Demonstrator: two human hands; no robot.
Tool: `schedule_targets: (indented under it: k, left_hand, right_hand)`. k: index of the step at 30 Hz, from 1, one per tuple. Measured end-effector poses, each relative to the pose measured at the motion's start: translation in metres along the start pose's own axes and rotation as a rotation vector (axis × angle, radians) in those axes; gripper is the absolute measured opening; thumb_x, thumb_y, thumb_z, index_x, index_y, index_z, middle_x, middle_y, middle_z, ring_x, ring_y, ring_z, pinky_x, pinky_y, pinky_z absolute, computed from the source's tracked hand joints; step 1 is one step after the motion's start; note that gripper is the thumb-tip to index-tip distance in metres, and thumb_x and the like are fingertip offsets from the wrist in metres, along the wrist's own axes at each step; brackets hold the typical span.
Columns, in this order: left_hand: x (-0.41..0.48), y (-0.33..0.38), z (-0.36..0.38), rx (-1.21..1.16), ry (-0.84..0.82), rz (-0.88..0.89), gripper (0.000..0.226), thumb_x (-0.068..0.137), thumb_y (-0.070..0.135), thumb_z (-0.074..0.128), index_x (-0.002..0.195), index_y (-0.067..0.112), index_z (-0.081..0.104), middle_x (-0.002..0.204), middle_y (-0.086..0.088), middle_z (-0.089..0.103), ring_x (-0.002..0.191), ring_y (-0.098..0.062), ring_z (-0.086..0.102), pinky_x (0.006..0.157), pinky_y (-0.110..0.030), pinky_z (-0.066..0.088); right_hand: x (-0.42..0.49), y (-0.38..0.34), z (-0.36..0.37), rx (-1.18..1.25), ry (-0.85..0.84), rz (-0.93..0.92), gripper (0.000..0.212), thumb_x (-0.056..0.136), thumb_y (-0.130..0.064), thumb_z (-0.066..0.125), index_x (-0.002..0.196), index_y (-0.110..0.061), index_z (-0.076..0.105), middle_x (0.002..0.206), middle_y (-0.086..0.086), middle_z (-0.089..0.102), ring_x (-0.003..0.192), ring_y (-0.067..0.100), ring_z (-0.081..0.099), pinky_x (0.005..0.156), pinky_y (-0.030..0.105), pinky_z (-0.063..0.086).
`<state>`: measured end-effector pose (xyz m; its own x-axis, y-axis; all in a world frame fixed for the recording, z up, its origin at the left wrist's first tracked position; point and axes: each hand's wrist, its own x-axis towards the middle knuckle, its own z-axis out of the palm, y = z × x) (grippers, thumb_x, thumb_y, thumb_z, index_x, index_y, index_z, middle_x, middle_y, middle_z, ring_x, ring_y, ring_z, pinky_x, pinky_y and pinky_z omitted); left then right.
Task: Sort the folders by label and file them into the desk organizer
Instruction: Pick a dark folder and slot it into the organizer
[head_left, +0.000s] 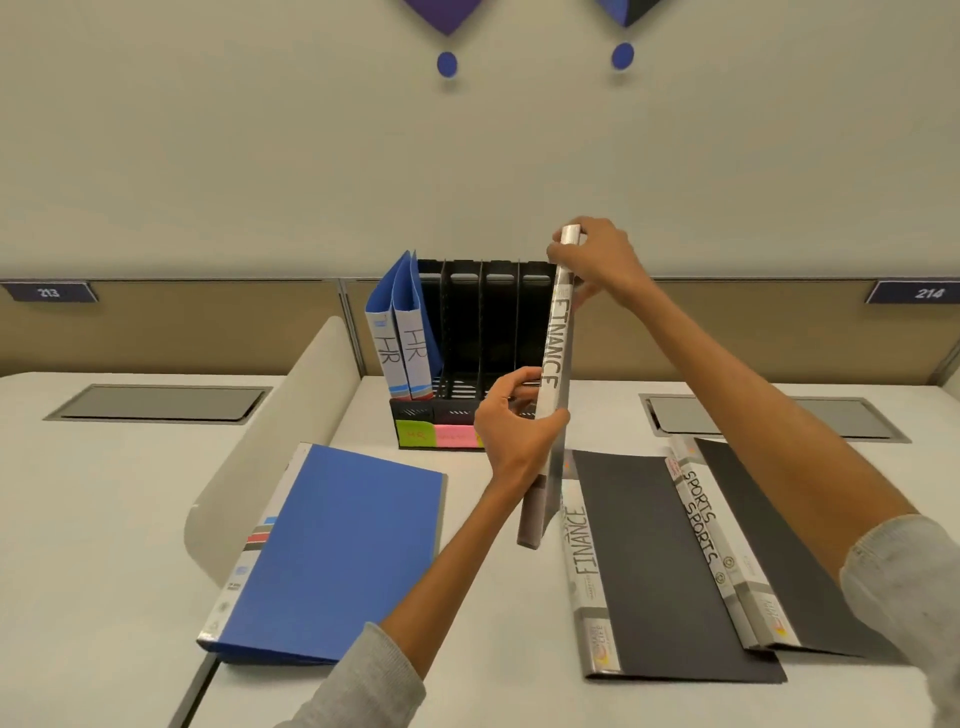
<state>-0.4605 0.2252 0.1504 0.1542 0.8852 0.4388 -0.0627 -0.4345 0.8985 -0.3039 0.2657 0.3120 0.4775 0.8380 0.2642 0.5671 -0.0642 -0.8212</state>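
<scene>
Far left, a blue folder (332, 556) lies flat on the tabletop (114, 519), no label readable from here.

Behind it the black desk organizer (483, 322) stands against the partition. Two blue HR folders (413, 348) are upright in its leftmost slot, leaning slightly left. The other slots we can see hold nothing. A green tag (415, 434) and a pink tag (454, 435) are stuck on its front edge.

Centre: our left hand (511, 421) grips the lower half of a grey FINANCE folder (558, 353), fingers curled round the spine. The folder is held nearly upright, spine toward us, clear of the tabletop, in front of the organizer's right end. Our right hand (597, 254) grasps its top end.

Right of that, a second FINANCE folder (649, 561) lies flat, black cover up. Just beside it, two SPORTS folders (701, 519) lie flat, overlapping, under our right forearm.
</scene>
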Motion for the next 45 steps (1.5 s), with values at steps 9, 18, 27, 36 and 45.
schedule_targets:
  k: [9,18,27,36,45]
  left_hand:
    - [0.030,-0.002,-0.049,0.004,0.097,0.185,0.045,0.071,0.027,0.084,0.110,0.029,0.060,0.102,0.016,0.067,0.093,-0.005,0.067,0.074,-0.017,0.057]
    - [0.056,-0.062,-0.091,0.066,-0.056,0.064,0.051,0.073,0.040,0.081,0.118,0.026,0.060,0.118,0.009,0.068,0.107,-0.010,0.066,0.083,-0.027,0.059]
    - [0.099,-0.134,-0.099,0.304,-0.140,-0.091,0.036,0.089,0.026,0.069,0.124,0.020,0.060,0.114,0.006,0.069,0.097,-0.002,0.063,0.088,-0.023,0.056]
    - [0.125,-0.189,-0.094,0.502,-0.185,-0.174,0.041,0.099,0.039,0.051,0.134,0.016,0.055,0.124,0.002,0.065,0.115,-0.016,0.059,0.089,-0.025,0.047]
    - [0.130,-0.210,-0.083,0.627,-0.036,-0.134,0.030,0.100,0.045,0.046,0.116,0.022,0.057,0.109,0.007,0.065,0.096,-0.012,0.063,0.062,-0.012,0.032]
  right_hand:
    - [0.008,-0.080,0.043,-0.034,0.173,-0.304,0.019,0.085,-0.018,0.058,0.096,-0.012,0.071,0.077,-0.006,0.063,0.063,0.008,0.063,0.043,0.021,0.053]
    - [0.029,-0.110,0.072,-0.069,0.301,-0.436,0.029,0.090,-0.018,0.051,0.101,-0.010,0.076,0.099,-0.001,0.075,0.083,0.005,0.064,0.079,0.013,0.052]
    - [0.057,-0.103,0.105,-0.072,0.333,-0.389,0.033,0.094,-0.012,0.048,0.118,-0.005,0.068,0.113,0.010,0.072,0.104,0.021,0.066,0.101,0.032,0.044]
    - [0.094,-0.060,0.151,-0.088,0.276,-0.312,0.038,0.099,-0.013,0.044,0.133,-0.003,0.057,0.128,0.012,0.064,0.116,0.022,0.062,0.108,0.032,0.040]
    - [0.129,-0.038,0.167,-0.110,0.297,-0.367,0.030,0.100,-0.014,0.041,0.126,-0.014,0.056,0.057,-0.009,0.048,0.045,0.004,0.044,0.060,0.016,0.044]
